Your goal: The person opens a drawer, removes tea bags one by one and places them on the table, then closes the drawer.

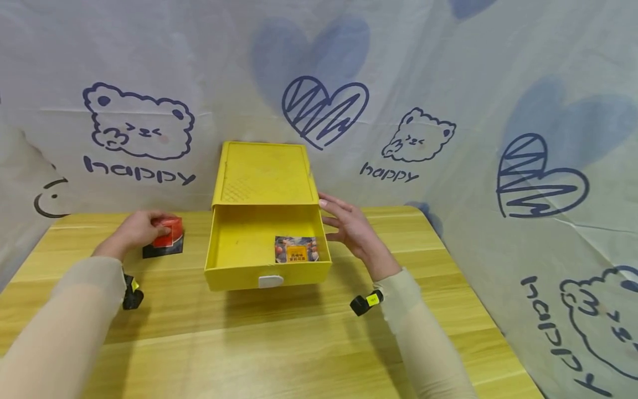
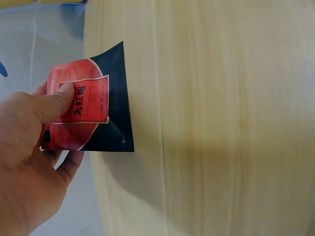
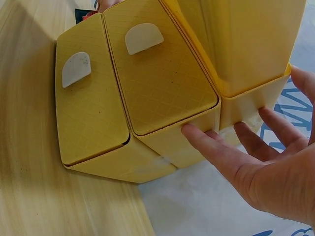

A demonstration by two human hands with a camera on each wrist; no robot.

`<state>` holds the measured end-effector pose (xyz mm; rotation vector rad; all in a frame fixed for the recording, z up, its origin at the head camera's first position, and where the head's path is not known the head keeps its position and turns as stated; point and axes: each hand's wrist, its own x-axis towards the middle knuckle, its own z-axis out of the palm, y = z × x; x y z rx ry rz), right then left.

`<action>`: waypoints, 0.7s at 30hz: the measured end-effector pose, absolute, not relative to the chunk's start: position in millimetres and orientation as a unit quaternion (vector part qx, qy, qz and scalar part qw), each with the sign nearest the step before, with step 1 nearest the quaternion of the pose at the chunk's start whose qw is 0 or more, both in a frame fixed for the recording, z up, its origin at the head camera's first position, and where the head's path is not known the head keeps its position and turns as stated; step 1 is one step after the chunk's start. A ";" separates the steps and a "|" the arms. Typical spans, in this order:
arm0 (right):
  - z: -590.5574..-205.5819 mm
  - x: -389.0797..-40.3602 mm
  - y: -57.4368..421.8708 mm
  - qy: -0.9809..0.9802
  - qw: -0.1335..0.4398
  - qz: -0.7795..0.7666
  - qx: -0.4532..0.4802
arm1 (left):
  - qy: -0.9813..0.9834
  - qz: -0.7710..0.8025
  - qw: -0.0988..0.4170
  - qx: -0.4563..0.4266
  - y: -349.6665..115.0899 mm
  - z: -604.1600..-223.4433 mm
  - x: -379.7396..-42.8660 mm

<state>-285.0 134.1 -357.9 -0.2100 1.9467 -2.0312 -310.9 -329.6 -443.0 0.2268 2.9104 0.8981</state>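
Note:
My left hand [image 1: 133, 231] pinches a red and black tea sachet [image 2: 110, 130] between thumb and fingers, to the left of a yellow drawer unit [image 1: 266, 172]. In the left wrist view the thumb lies across the sachet's red printed front, and the other fingers are behind it. The unit's top drawer [image 1: 234, 270] is pulled out, and a dark sachet with an orange label [image 1: 296, 250] lies inside at the front right. My right hand [image 1: 351, 227] rests its extended fingertips on the unit's right side, as the right wrist view [image 3: 275, 167] also shows.
Below the pulled-out drawer, two closed drawers with white tabs [image 3: 170, 73] show in the right wrist view. The unit stands on a wood-grain table [image 1: 279, 343], close to a white printed cloth [image 1: 239, 66]. Each wrist carries a small black device [image 1: 366, 302].

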 end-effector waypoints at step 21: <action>-358.0 -284.8 134.8 0.689 0.156 -0.703 -0.076 | 0.980 0.194 -0.037 0.029 -315.3 -458.0 -318.0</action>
